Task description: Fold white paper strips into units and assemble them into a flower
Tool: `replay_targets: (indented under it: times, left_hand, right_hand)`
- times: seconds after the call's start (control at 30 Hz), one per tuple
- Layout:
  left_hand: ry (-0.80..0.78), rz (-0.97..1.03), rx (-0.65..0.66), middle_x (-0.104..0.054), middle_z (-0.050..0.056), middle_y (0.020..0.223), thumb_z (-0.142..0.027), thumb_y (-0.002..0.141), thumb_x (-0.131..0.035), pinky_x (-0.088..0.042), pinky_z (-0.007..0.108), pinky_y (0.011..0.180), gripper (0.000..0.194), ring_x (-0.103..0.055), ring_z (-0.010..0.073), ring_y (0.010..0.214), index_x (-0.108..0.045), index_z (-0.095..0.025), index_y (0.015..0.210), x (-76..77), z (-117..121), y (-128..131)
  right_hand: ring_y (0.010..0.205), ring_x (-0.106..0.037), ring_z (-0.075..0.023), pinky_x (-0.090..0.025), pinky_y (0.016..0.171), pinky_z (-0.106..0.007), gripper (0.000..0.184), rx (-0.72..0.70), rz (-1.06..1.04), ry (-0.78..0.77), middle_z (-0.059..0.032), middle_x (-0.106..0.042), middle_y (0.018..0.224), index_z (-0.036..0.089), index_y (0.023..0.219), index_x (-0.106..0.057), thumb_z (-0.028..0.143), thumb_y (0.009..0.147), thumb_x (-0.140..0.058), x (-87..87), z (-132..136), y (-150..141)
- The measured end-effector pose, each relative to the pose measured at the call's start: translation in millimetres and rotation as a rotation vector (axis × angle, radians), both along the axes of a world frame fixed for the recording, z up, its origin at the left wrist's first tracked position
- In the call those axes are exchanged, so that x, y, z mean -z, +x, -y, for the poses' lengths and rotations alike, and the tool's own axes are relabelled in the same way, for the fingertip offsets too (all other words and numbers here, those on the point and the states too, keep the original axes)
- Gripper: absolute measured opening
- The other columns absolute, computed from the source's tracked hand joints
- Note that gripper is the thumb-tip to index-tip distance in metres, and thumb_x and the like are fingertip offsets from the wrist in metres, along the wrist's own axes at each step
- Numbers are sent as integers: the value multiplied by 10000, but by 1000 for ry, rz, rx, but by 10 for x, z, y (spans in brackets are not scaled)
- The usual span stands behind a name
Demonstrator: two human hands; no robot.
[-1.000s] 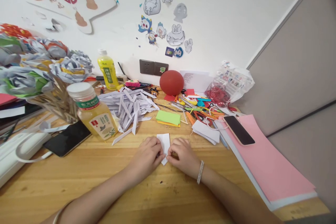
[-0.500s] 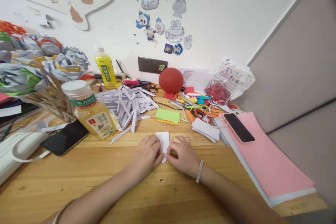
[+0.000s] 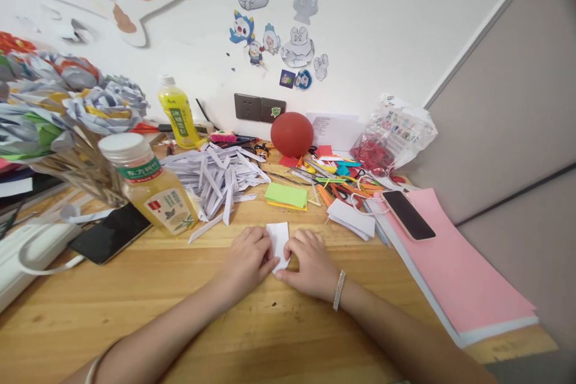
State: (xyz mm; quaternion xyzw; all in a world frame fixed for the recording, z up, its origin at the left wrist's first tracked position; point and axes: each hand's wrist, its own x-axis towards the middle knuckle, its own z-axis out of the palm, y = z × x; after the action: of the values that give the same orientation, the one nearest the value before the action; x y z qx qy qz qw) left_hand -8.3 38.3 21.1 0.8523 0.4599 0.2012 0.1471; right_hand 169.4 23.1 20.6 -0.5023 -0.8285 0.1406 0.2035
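Paper flowers: a big bunch at far left, mostly grayish white with bits of green, yellow and orange, sitting above a bundle of brown sticks
Black phone: flat on the wooden table, right next to a white cable
Tea bottle: white cap, pale yellow drink, just behind that phone's right end
Yellow bottle: further back, closer to the wall
Folded strips: messy heap of white paper, to the right of the tea bottle
Left hand: grasping the small white paper by its left edge, thumb down near the bottom end
White paper: a narrow upright-ish piece between the two hands, near the table's middle, top part sticking out past the fingers
Green slips: little stack just beyond the paper, yellow-orange ones peeking out underneath
Red ball: could be a balloon, can't tell, near the wall
Right hand: got the paper's right edge, thumb at the bottom end; sparkly bracelet on that wrist
White slips: loose stack, beyond and right of that hand
Pale-edged phone: lying on the pink sheets, far right
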Motion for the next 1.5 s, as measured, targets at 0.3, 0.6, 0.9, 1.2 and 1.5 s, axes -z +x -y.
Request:
replay_targets:
  times: [0.3, 0.6, 0.9, 1.2, 1.5]
  left_hand:
    - [27, 14, 11, -551, 46, 828, -268, 789, -566, -396, 336, 732, 140, -481, 206, 809, -546, -182, 681, 6, -10, -2]
    - [10, 14, 4, -552, 48, 833, -287, 788, -591, -393, 325, 726, 156, -490, 208, 810, -558, -182, 676, 3, -9, 1]
    - [20, 19, 11, -548, 48, 841, -320, 816, -569, -389, 325, 733, 191, -484, 202, 813, -556, -179, 689, 38, -12, -11]
    - [49, 8, -4, -542, 41, 815, -270, 790, -566, -390, 325, 716, 141, -487, 200, 796, -553, -185, 678, 5, 3, 17]
    - [34, -10, -4, -538, 42, 812, -266, 775, -576, -385, 325, 712, 137, -483, 196, 785, -557, -179, 670, -10, -4, 26]
  right_hand:
    - [870, -479, -152, -300, 793, -291, 123, -195, -86, -108, 28, -532, 804, 220, 758, -612, 327, 772, -671, -39, -146, 149]
    - [816, -489, -147, -298, 757, -282, 107, -104, -83, -98, 29, -541, 756, 194, 703, -609, 238, 746, -697, -26, -155, 80]
    - [823, -463, -154, -281, 737, -278, 89, -24, -59, -46, 26, -526, 770, 198, 718, -574, 212, 760, -651, 13, -66, 16]
    - [834, -475, -157, -295, 759, -281, 73, -39, -91, -43, 22, -528, 786, 204, 764, -562, 220, 768, -633, 2, -71, 30]
    - [875, -448, -183, -292, 773, -306, 300, 8, -18, -49, 19, -512, 859, 222, 828, -527, 334, 647, -739, -4, -24, -9]
